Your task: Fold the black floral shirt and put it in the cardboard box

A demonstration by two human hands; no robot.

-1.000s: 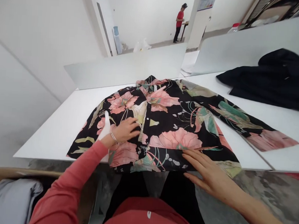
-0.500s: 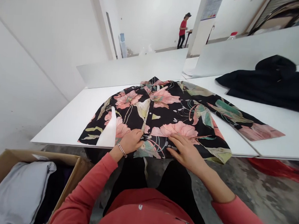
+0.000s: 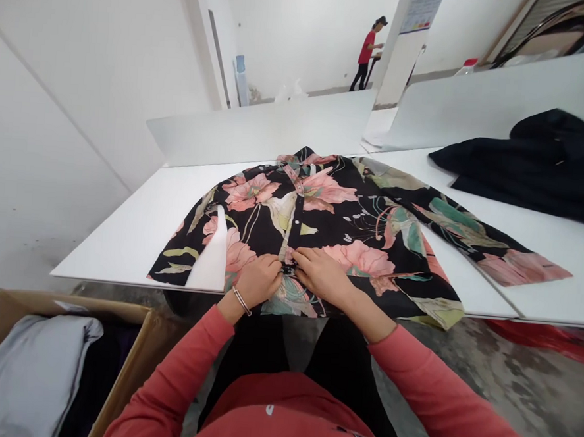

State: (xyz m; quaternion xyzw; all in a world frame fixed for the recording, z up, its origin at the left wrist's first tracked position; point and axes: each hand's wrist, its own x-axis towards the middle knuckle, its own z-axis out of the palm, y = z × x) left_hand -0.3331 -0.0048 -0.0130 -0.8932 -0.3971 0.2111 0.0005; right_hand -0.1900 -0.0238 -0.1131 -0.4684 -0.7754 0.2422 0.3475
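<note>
A black shirt with pink and green flowers point(image 3: 332, 214) lies spread on the white table point(image 3: 117, 234), its collar at the far side and its hem hanging over the near edge. My left hand point(image 3: 259, 279) grips the front opening near the hem, fingers closed on the cloth. Right beside it, my right hand point(image 3: 321, 273) pinches the same button strip, its fingers bent onto the fabric. The fingertips of both hands almost meet. One sleeve stretches out to the right, the other bends down at the left.
Dark clothing point(image 3: 532, 167) lies on the table at the right. An open cardboard box point(image 3: 140, 348) with folded clothes point(image 3: 30, 367) stands on the floor at lower left. Low pale panels point(image 3: 262, 128) line the table's back. A person in red point(image 3: 366, 51) stands far off.
My right hand has moved left along the hem to the button strip, close to my left hand. The view has shifted slightly, and the distant person leans forward more.
</note>
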